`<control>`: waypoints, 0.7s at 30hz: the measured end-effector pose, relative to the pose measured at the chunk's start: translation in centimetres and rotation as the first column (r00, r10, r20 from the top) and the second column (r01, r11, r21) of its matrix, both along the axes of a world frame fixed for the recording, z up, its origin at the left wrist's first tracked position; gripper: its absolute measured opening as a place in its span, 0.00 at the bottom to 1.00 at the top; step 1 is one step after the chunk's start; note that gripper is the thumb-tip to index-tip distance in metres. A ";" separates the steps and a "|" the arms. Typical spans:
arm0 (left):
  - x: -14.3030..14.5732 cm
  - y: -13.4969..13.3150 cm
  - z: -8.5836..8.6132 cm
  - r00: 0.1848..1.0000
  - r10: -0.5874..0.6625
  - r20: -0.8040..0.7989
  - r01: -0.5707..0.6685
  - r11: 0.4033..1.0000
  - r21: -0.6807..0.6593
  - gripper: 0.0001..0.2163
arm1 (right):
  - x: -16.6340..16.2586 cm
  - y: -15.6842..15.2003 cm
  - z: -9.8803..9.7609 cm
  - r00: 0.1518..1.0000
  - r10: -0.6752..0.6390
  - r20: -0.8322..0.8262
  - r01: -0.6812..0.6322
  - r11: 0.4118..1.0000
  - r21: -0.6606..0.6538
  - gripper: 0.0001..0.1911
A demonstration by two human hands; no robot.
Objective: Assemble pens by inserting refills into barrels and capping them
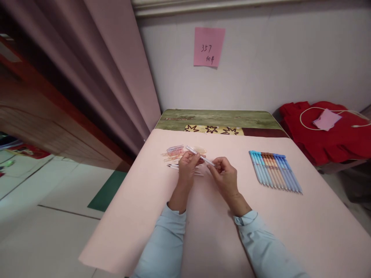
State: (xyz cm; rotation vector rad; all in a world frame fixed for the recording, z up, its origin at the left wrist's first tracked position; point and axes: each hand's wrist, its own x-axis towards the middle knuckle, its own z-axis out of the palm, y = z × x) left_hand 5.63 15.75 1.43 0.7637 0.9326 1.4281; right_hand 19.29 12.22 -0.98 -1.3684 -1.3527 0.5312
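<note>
On the square pink paper note stuck to the pale grey wall, the number "357" is handwritten in dark strokes. Below it, two smaller Chinese characters are written, which cannot be read with certainty.

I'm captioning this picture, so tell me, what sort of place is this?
Probably a makeshift indoor workspace, perhaps in a home: a pen is held over a table with a pale cover, a neat row of pens lies to the right, and a mauve curtain hangs alongside.
</note>
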 end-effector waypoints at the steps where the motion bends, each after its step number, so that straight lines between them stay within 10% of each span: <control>1: 0.0 0.0 0.0 1.000 -0.003 -0.001 0.003 1.000 0.002 0.15 | 0.1 0.0 0.1 1.000 0.012 0.012 -0.012 1.000 -0.006 0.15; 21: 0.0 -0.2 0.2 1.000 -0.006 -0.010 0.007 1.000 0.016 0.15 | 0.1 -0.1 -0.1 1.000 0.024 0.013 -0.024 0.999 -0.036 0.17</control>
